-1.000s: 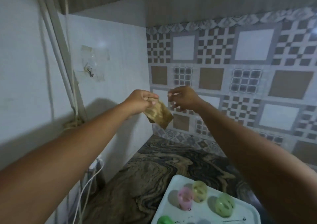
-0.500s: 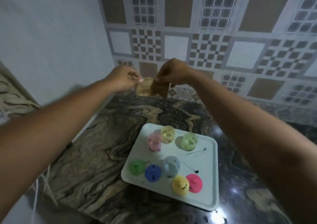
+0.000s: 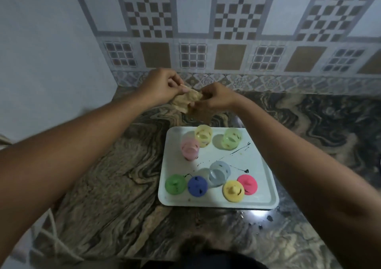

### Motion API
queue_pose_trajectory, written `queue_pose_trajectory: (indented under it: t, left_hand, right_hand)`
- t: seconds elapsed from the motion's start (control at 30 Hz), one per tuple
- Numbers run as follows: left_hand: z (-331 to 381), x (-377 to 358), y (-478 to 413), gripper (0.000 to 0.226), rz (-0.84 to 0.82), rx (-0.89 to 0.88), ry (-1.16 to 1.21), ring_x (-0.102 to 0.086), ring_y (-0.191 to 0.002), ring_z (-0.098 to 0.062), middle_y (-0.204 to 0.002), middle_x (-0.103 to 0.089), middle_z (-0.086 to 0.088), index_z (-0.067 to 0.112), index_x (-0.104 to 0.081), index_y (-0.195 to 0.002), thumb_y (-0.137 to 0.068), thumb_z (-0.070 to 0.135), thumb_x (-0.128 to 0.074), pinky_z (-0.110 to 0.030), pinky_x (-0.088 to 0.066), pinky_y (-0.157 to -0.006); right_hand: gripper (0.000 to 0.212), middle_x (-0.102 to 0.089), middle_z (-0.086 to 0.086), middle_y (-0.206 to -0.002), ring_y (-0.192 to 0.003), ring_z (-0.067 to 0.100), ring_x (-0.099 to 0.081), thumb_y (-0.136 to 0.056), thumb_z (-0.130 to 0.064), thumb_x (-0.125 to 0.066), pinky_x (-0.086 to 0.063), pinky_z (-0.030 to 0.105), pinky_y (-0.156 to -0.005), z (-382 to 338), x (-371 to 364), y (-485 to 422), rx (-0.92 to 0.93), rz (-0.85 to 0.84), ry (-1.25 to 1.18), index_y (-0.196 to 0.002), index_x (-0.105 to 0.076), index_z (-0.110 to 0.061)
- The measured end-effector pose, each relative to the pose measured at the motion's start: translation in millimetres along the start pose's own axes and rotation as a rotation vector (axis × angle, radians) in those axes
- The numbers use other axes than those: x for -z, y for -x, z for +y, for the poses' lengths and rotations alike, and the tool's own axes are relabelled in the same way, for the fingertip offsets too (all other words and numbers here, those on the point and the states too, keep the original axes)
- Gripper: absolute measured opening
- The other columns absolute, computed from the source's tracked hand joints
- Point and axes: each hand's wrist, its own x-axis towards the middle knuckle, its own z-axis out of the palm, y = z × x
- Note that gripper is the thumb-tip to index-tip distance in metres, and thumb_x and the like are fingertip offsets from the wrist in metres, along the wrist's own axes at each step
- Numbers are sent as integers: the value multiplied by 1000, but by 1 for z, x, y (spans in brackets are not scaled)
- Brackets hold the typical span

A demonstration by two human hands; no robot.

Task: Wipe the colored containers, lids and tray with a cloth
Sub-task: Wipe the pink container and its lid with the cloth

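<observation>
The glossy marbled tabletop [image 3: 115,176] looks slick, so the white tray [image 3: 257,198] may skate toward the person once a wipe pushes across it with no hand bracing it. Both hands are beyond the tray's far edge, above the tabletop. The left hand [image 3: 162,87] and right hand [image 3: 216,97] each have their fingers curled on the tan cloth [image 3: 185,101], pinching it. It hangs bunched between them and touches nothing on the tray; bunched like that, I'd judge it wipes poorly.

The yellow container [image 3: 203,138], green container [image 3: 232,139], pink container [image 3: 190,148] and pale blue container [image 3: 219,172] look light, and a sideways swipe could topple them. The green lid [image 3: 175,184], blue lid [image 3: 197,186], yellow lid [image 3: 233,190] and pink lid [image 3: 247,184] crowd the near edge and could be shoved over the rim. The dark streaks [image 3: 235,153] on the tray would likely smear before lifting. Dark drops [image 3: 269,218] lie on the tabletop by its near right corner.

I can read no brand, label or writing, though the view is soft enough that small marks might escape me.
</observation>
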Motion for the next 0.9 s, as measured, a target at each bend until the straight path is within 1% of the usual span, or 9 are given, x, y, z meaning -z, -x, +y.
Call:
queue_pose_trajectory:
  t: [0.07,0.13,0.2,0.33,0.43,0.57,0.7,0.8,0.9]
  left_hand:
    - [-2,-1,-2,21,-34,-43,16,-70,-77,-8,-78,-73,2,15,-73,-91,-80,30,-81,-29,-57,-71]
    - [-2,-3,-4,22,-79,-88,31,-70,-79,-6,-81,-72,4,14,-74,-92,-79,29,-82,-29,-58,-73]
    - [-3,-9,-6,24,-84,-114,44,-67,-78,-1,-82,-70,9,14,-74,-96,-80,31,-81,-20,-55,-69]
    - [-21,-26,3,29,75,-144,110,-65,-91,-6,-99,-69,5,15,-69,-111,-88,33,-72,-9,-46,-75]
    - [-49,-51,28,26,-178,-214,-76,-66,-101,-18,-107,-73,-2,18,-73,-108,-86,32,-72,-33,-53,-90]
    - [-69,-91,67,33,-477,-226,-453,-48,-127,-22,-134,-59,3,31,-67,-119,-88,40,-68,-52,-40,-103]
    - [-73,-108,86,27,-429,-214,-558,-35,-138,-22,-148,-44,3,30,-69,-119,-93,34,-63,-48,-33,-105]
    - [-77,-113,90,19,-338,-253,-546,-40,-135,-29,-144,-51,-2,27,-75,-107,-90,30,-68,-48,-36,-99]
    - [-78,-110,92,14,-279,-237,-469,-44,-133,-33,-141,-55,-8,19,-77,-100,-88,22,-71,-50,-38,-98]
  right_hand:
    - [24,-74,6,-86,-78,19,-73,-87,-29,-79,-60,29,-74,2,-9,4,-18,-26,-101,-95,-72,-8]
    - [23,-75,6,-91,-79,17,-73,-91,-25,-77,-61,30,-75,3,-15,10,-38,-33,-188,-105,-71,-7]
    - [7,-72,-2,-79,-70,11,-69,-93,-23,-74,-59,27,-66,7,-20,15,-44,-30,-213,-93,-73,-16]
    - [18,-65,-10,-62,-56,3,-60,-95,-22,-71,-50,21,-58,28,-26,26,-144,94,-265,-78,-71,-17]
    - [15,-71,4,-76,-67,14,-67,-96,-22,-70,-56,29,-63,47,-29,44,-239,190,-473,-84,-72,-12]
    - [14,-74,-2,-74,-66,11,-70,-100,-21,-64,-54,25,-57,67,-37,62,-273,235,-591,-92,-72,-11]
    - [22,-73,10,-84,-81,27,-70,-102,-23,-59,-58,49,-80,78,-44,69,-341,249,-620,-90,-72,-9]
    - [28,-73,7,-78,-76,24,-70,-105,-25,-55,-57,42,-78,75,-46,76,-361,257,-696,-86,-70,-11]
    - [34,-71,3,-68,-60,17,-67,-107,-27,-51,-51,26,-54,71,-49,85,-353,231,-731,-83,-69,-12]
